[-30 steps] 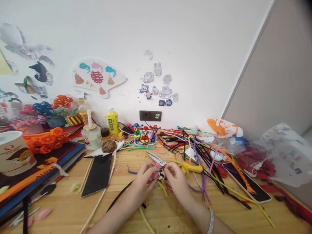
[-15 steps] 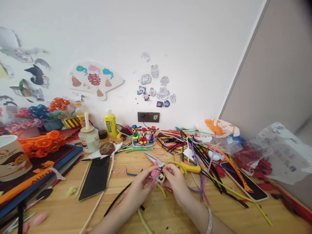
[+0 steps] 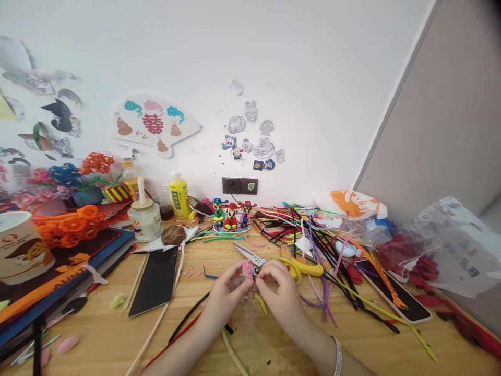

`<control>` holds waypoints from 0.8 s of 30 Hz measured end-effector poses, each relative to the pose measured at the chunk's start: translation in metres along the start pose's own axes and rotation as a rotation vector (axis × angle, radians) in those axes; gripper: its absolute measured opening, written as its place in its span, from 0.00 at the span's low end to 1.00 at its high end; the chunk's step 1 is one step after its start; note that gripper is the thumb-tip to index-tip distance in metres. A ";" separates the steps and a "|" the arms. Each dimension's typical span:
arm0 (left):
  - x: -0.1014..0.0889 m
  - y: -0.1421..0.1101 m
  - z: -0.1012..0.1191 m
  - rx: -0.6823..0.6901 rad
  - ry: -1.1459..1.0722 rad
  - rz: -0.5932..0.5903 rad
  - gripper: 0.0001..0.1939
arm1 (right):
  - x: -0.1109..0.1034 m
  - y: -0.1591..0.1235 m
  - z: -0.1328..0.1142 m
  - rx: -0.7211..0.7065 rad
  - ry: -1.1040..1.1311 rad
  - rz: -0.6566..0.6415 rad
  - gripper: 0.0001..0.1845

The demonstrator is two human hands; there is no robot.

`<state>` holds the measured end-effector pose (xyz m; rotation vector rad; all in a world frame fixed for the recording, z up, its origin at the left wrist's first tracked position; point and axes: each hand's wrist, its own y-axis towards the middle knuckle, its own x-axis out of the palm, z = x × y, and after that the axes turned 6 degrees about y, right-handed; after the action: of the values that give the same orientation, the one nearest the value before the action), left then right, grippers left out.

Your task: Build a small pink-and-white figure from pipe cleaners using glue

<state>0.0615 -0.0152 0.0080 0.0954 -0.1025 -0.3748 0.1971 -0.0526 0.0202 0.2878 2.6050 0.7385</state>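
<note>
We work at a wooden desk (image 3: 109,339) set against a white wall, and it is crowded. A heap of coloured pipe cleaners (image 3: 313,235) sprawls across its right half, a dark phone (image 3: 156,279) lies face up to the left, and yellow-handled scissors (image 3: 274,261) rest just beyond our hands.

Both hands meet near the middle of the desk. Our left hand (image 3: 225,292) pinches a small pink pipe-cleaner piece (image 3: 248,269) from the left, and our right hand (image 3: 279,292) closes on it from the right, fingertips touching it. The piece sits between the two hands, held just above the desk and in front of the scissors.

To do this well, we judge that the left hand should hold the piece firm while the right works the wire in small, tight turns, so the fuzzy strand neither slips nor kinks. Loose strands lying under our wrists could snag, so we keep the work lifted.

Compared with half a second ago, our hands have drawn closer together, and the pink piece now stands higher between the fingertips, with less of its dark and white part showing.
</note>
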 end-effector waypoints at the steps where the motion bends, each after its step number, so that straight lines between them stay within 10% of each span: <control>1: 0.001 0.000 0.000 -0.009 -0.012 -0.002 0.26 | 0.000 0.000 0.001 -0.005 -0.017 0.004 0.05; 17: 0.004 -0.004 -0.004 0.005 0.136 0.013 0.26 | -0.003 -0.003 -0.011 -0.097 -0.259 -0.041 0.06; 24: 0.006 -0.004 -0.006 -0.008 0.101 0.079 0.30 | 0.004 -0.004 -0.009 0.094 0.020 0.057 0.07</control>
<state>0.0665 -0.0207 0.0017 0.1019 -0.0050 -0.2910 0.1891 -0.0585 0.0231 0.3861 2.6651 0.6419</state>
